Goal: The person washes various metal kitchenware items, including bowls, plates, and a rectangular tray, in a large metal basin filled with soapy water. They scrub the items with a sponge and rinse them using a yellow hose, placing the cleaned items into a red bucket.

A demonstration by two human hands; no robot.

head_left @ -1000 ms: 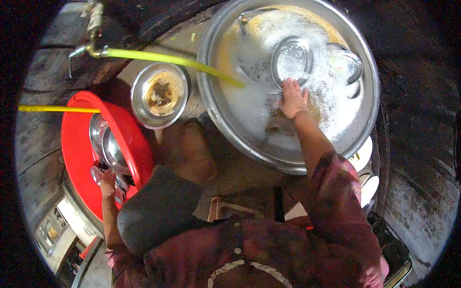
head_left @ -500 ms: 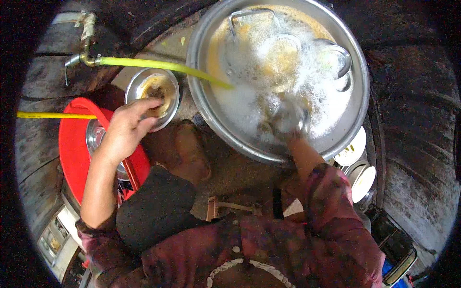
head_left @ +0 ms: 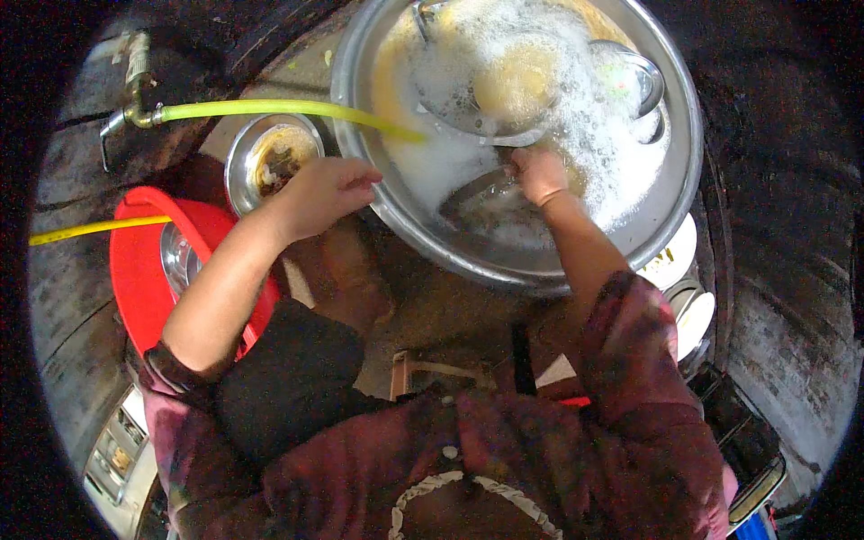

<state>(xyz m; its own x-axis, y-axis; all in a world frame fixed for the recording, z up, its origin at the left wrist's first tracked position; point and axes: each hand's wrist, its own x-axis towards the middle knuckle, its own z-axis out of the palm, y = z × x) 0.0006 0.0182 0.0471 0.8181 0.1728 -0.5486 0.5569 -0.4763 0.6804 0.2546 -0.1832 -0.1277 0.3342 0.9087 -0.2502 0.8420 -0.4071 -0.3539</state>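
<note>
Silver metal makes up the big round basin [head_left: 682, 175] in front of you, filled with cloudy water and white foam [head_left: 585, 171]. Your right hand [head_left: 542, 175] is down in it, its fingers bent at the edge of a dark-looking silver metal dish [head_left: 477, 202] that lies mostly under the water, near your side. Foam and water hide your fingertips, so I cannot tell if they grip it. Your left hand [head_left: 328, 193] hangs near the basin's left rim with loosely bent fingers, and I see nothing in it. It looks like you are only partway along. More dishes are left in the basin: a round dish under tan froth [head_left: 522, 85], and a shiny silver dish [head_left: 650, 85] at the right. A small round steel bowl [head_left: 273, 160] with brown bits in it sits outside, so that one looks not done. One shiny silver metal bowl [head_left: 178, 256] is in the red plastic tub [head_left: 135, 270], away from the foam; it may be done, but I cannot tell if it is clean. A lime green hose [head_left: 261, 108] reaches over the basin.
</note>
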